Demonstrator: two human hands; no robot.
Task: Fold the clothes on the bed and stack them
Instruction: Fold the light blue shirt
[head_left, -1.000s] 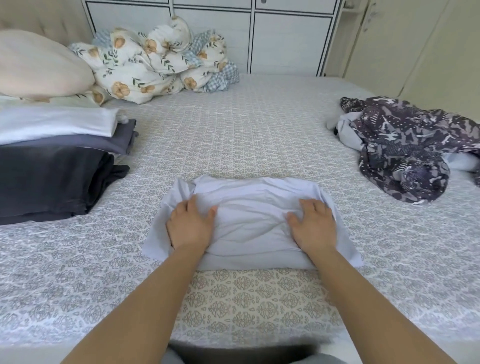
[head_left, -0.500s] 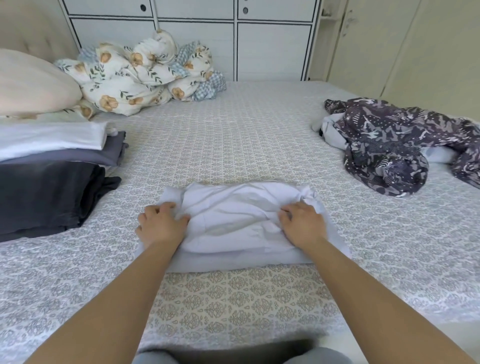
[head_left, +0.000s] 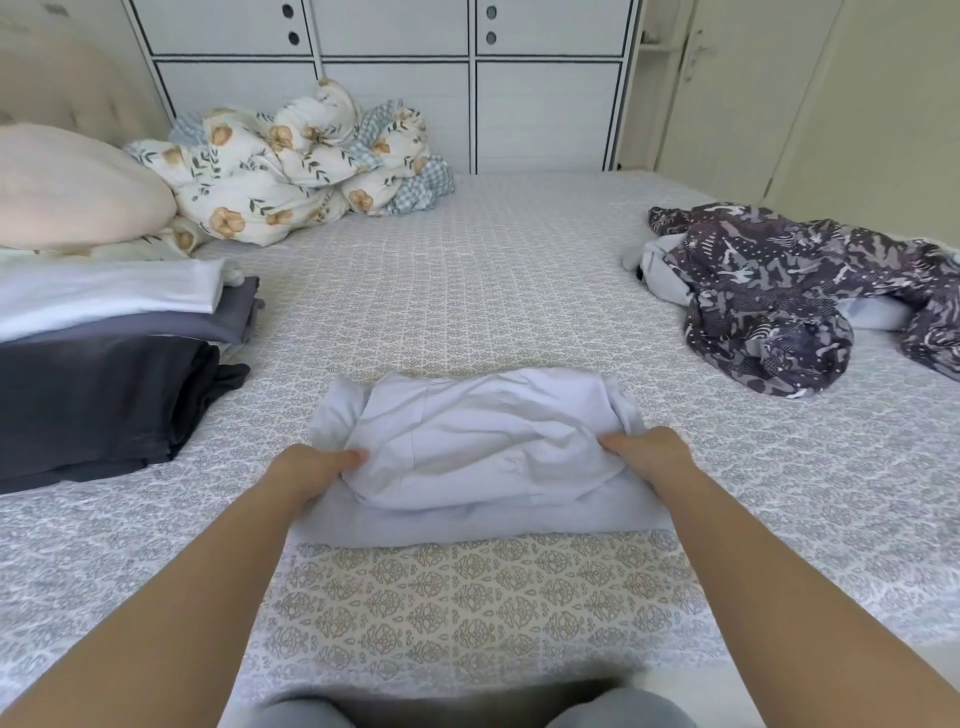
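A pale lavender-white garment (head_left: 483, 447), partly folded, lies on the patterned bedspread (head_left: 493, 270) just below the middle of the frame. Its upper layer is bunched and doubled over a flatter layer that shows along the near edge. The person's left hand (head_left: 306, 467) grips the left end of the bundle, thumb lying on top of the cloth and the other fingers tucked beneath it. The right hand (head_left: 649, 454) grasps the right end in the same way, thumb on top, fingers hidden under the fabric. Both bare forearms reach in from the bottom corners of the frame.

At the left edge of the frame sits a stack of folded clothes (head_left: 104, 353): a dark charcoal piece at the bottom, a grey-blue one over it and a white one on top. Above the stack, in the upper left, lies a cream pillow (head_left: 72, 192), and just right of it a crumpled floral quilt (head_left: 291, 166) with a blue checked lining is heaped against the far side of the bed. At the right edge of the frame, well apart from the hands, an unfolded dark patterned garment (head_left: 779, 296) lies rumpled over some pale cloth. Behind the bed stands a white cabinet (head_left: 395, 83) with dark-lined panel doors, and cream doors fill the upper right.
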